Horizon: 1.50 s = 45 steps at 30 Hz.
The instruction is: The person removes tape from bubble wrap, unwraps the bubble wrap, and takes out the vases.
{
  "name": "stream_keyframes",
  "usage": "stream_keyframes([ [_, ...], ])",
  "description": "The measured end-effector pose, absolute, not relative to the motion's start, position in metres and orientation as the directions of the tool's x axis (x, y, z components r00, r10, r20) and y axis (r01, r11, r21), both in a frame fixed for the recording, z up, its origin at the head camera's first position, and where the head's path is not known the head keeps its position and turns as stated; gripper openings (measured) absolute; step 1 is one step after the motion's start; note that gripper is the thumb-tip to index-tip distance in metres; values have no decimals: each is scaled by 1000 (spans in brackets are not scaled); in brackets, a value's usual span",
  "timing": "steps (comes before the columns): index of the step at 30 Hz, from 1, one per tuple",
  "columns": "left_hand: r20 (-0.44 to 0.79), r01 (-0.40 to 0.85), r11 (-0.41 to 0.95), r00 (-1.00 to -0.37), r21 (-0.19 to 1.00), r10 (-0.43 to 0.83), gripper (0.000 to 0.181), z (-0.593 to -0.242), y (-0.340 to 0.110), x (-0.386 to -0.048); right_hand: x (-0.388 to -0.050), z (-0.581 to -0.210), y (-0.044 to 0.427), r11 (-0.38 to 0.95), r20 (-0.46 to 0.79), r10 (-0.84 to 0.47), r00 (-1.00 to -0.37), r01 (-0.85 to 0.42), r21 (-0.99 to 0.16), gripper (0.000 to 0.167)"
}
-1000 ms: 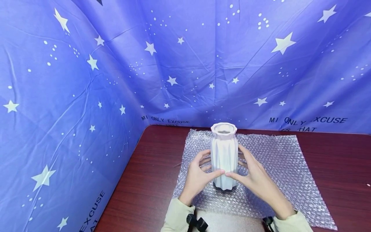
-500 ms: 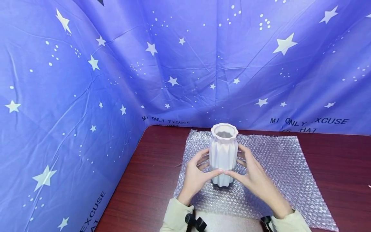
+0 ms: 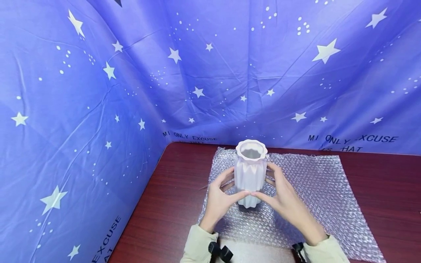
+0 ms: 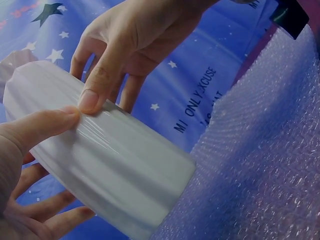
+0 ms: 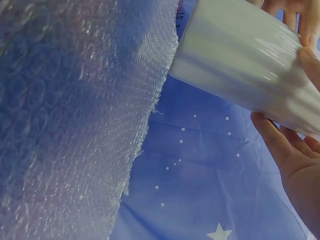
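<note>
A white ribbed vase [image 3: 251,175] with a scalloped rim is held between both hands over a sheet of bubble wrap [image 3: 312,193]. My left hand [image 3: 217,201] grips its left side, thumb across the front. On the opposite side, my right hand [image 3: 287,199] holds it the same way, and the two thumb tips meet low on the near face. The mouth tips slightly toward me. In the left wrist view the smooth lower body of the vase [image 4: 135,160] shows, its base near the bubble wrap; whether they touch I cannot tell. Fingers behind the vase are partly hidden.
The bubble wrap lies flat on a dark red wooden table [image 3: 158,204]. A pale rectangular patch [image 3: 256,250] is at the front edge between the forearms. Blue star-printed cloth [image 3: 210,73] hangs behind and on the left.
The vase has tilted so that more of its opening faces me, and its base shows a little higher. Both hands have shifted slightly left with it, keeping their grip.
</note>
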State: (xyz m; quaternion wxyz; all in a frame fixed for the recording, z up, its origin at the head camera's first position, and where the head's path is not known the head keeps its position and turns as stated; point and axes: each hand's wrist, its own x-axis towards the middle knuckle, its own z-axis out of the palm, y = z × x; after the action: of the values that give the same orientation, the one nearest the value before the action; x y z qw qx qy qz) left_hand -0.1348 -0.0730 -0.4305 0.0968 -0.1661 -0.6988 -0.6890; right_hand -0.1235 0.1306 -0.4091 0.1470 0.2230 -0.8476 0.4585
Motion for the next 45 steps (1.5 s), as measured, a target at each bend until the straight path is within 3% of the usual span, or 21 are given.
stream_keyframes([
  [22, 428, 428, 5, -903, 904, 32, 69, -430, -94, -143, -137, -404, 105, 447, 427, -270, -863, -506, -738, 99],
  [45, 406, 405, 63, -914, 912, -2, 67, -431, -126, -146, -148, -410, 74, 412, 408, -331, -851, -519, -749, 92],
])
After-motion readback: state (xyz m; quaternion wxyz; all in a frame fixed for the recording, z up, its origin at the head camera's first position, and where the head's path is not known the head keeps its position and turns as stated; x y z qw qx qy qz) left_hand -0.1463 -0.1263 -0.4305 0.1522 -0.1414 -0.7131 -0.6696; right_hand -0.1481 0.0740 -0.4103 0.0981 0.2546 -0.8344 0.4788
